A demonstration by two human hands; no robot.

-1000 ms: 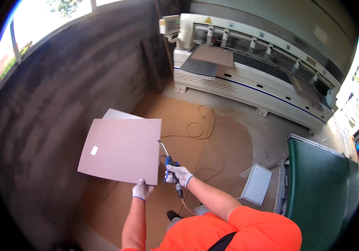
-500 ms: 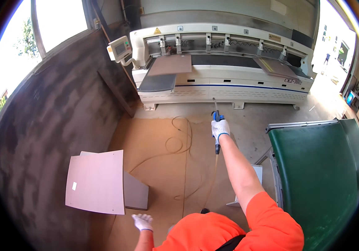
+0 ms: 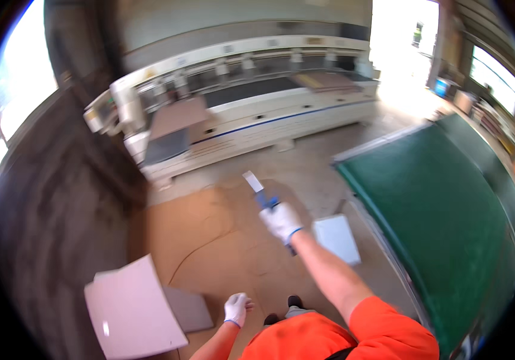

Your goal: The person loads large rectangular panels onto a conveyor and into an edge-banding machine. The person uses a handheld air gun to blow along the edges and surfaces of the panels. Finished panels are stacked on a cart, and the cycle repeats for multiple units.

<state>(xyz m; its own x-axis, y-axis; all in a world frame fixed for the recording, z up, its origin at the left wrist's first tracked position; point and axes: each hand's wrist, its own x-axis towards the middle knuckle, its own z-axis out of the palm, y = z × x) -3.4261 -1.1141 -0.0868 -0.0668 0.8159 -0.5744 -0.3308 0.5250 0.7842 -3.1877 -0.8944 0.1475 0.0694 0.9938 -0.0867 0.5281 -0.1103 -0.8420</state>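
My right hand, in a white knitted glove with a blue cuff, is stretched forward and closed around the handle of a blue air blow gun. Its nozzle end points ahead and to the left, smeared by motion. Low in the middle, my left hand, also gloved in white, has loosely curled fingers and nothing visible in it. Nearest to that hand is a pale pinkish panel on the left, resting on a grey-brown board piece.
A long white machine spans the back, with brown panels on its bed. A green belt table fills the right. A white board stands low beside it. Brown sheeting covers the floor, with a hose across it.
My view has turned right. My right hand with the blow gun has come closer and left in the picture; my left hand has moved inward, its fingers more curled.
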